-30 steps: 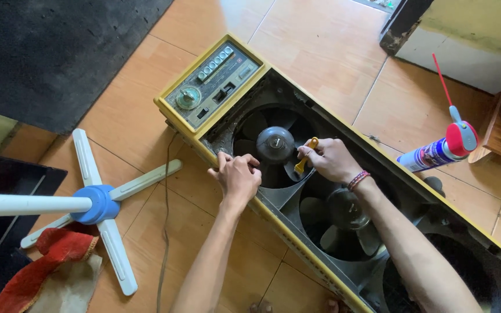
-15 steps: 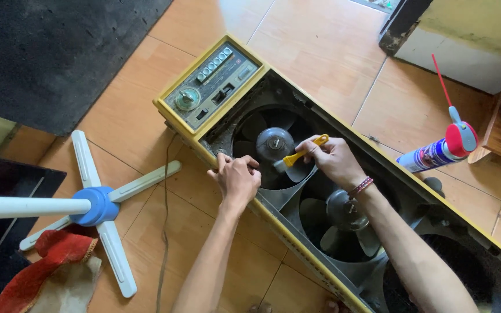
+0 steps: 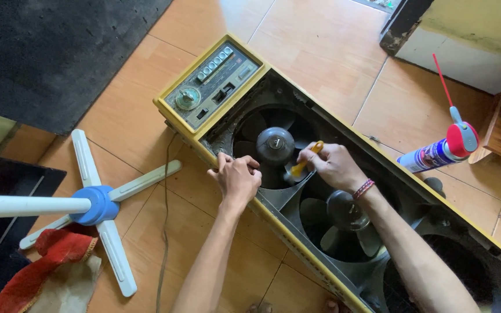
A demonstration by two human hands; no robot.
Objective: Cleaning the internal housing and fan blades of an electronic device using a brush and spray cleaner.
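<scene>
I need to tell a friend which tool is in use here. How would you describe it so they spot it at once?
Find the long yellow fan housing lying on the tiled floor. Beside its top fan hub, the right hand grips a small yellow-handled tool, the only bright yellow thing inside the dark cavity.

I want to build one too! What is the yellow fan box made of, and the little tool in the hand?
The fan box looks like painted metal or hard plastic, dusty and matte. The yellow tool in the right hand looks like smooth plastic.
</scene>
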